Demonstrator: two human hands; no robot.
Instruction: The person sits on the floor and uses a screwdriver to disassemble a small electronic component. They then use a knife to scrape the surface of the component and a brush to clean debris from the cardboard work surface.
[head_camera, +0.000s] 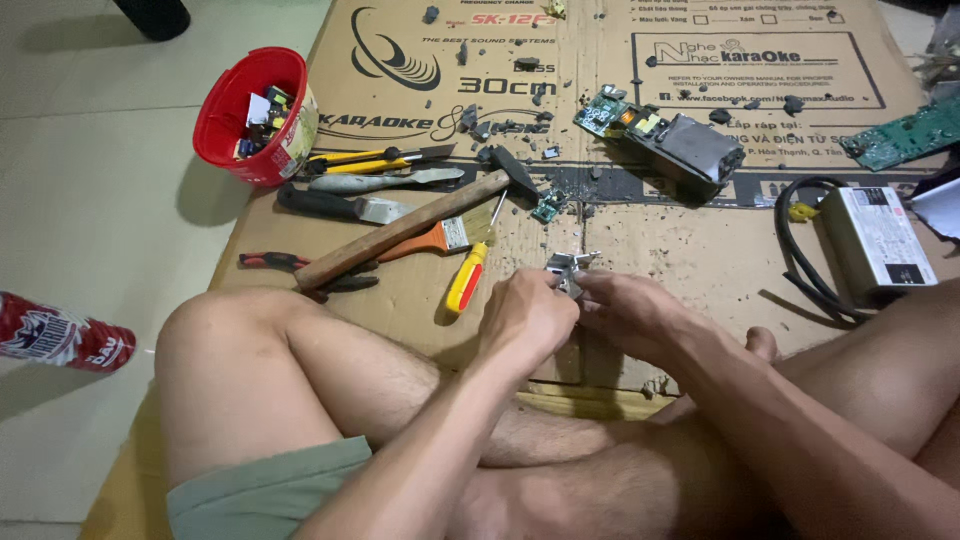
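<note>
Just below the yellow-handled screwdriver (468, 280), both hands, left hand (525, 315) and right hand (625, 312), pinched a small metal part (565, 270), seemingly mid-prying; next likely needed a firmer twist.

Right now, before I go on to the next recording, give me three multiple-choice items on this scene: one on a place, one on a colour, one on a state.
1. Where does the red bucket stand?
A. at the left edge of the cardboard sheet
B. on the person's knee
C. beside the grey power box

2. What colour is the handle of the screwdriver?
A. blue
B. yellow and red
C. green

3. How are the left hand and right hand?
A. both lying flat on the floor
B. one gripping the hammer
C. both closed on a small metal part

Answers:
1 A, it sits by the tools at the sheet's left edge.
2 B, yellow grip with a red end.
3 C, both hands meet around the grey piece, and the hammer lies untouched.
</note>
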